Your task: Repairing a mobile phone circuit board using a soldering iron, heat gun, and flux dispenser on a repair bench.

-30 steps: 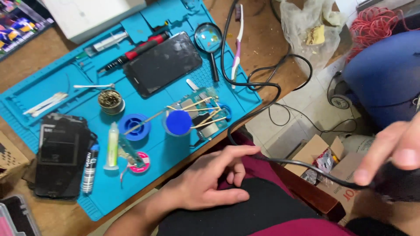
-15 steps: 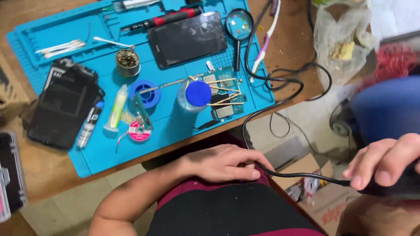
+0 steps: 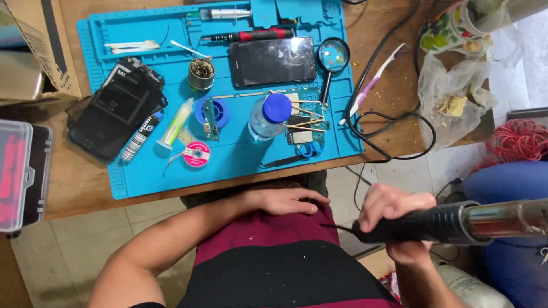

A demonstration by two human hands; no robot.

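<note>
My right hand (image 3: 394,219) grips the black handle of a hot-air tool (image 3: 456,222) whose metal barrel points right, held low beside my lap. My left hand (image 3: 285,199) rests flat on my dark red shirt just below the table edge, fingers loosely together, holding nothing. On the blue work mat (image 3: 240,159) lie a dark phone (image 3: 273,61), a small circuit board (image 3: 302,122), a clear bottle with a blue cap (image 3: 268,117), a magnifying glass (image 3: 333,57) and a red-handled screwdriver (image 3: 251,35).
Stacked black phone parts (image 3: 117,108) overhang the mat's left edge. A clear plastic case (image 3: 20,174) sits far left, a cardboard box (image 3: 34,51) top left. A black cable (image 3: 388,122) loops right of the mat, near a plastic bag (image 3: 456,100) and a toothbrush (image 3: 371,85).
My view has swung so the mat sits square ahead. My right hand brought the hot-air tool in toward my lap. My left hand stays on my shirt.
</note>
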